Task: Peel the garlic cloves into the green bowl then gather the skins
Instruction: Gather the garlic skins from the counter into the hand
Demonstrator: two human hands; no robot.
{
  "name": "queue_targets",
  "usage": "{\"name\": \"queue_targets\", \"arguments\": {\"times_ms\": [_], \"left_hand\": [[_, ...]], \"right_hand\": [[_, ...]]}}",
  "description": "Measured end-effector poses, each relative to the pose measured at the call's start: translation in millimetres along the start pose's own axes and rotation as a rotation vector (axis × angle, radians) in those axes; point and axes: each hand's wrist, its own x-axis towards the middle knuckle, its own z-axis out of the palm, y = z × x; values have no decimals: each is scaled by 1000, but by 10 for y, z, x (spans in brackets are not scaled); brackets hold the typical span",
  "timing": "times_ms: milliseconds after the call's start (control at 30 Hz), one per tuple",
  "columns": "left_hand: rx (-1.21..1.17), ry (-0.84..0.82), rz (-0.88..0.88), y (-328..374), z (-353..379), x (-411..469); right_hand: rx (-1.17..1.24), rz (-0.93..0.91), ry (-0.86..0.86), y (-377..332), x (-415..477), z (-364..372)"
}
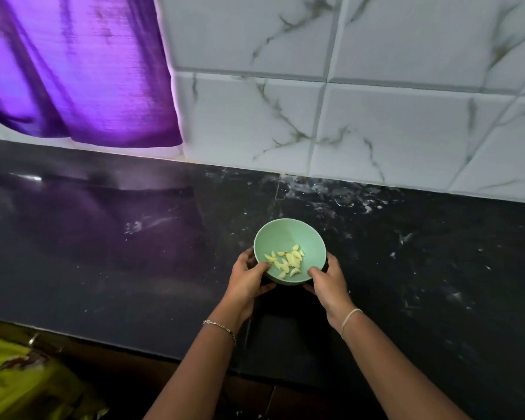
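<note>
Black desk (pixel 103 283): the green bowl (pixel 288 234), tilted toward the viewer, is over its near middle, with peeled garlic cloves (pixel 287 262) in the lower half. The left grip (pixel 247 278) and the right grip (pixel 328 281) clasp the bowl at opposite sides, thumbs over the rim.

The light is dim and indoor. The brightest area is the purple curtain (pixel 82 71), backlit and glowing at the upper left. It throws a violet sheen over the left half of the polished black desk (pixel 406 268), with a small white glare spot near the desk's far left edge. The tiled wall (pixel 376 116) looks cool grey-blue. A dark shadow pools under the green bowl (pixel 285 234) toward the desk's near edge. Wide-angle distortion bends the grout lines and the desk's back edge. The curtain folds and the yellow cloth (pixel 28 380) at lower left are smeared, while the bowl is fairly sharp.
</note>
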Motion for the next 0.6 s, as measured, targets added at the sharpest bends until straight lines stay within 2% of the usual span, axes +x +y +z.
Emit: {"name": "queue_targets", "arguments": {"times_ms": [300, 600], "left_hand": [[30, -189, -73, -192, 820, -7], [56, -172, -106, -398, 1298, 73]], "right_hand": [[47, -13, 202, 19, 44, -810], [-3, -28, 222, -5, 195, -1256]]}}
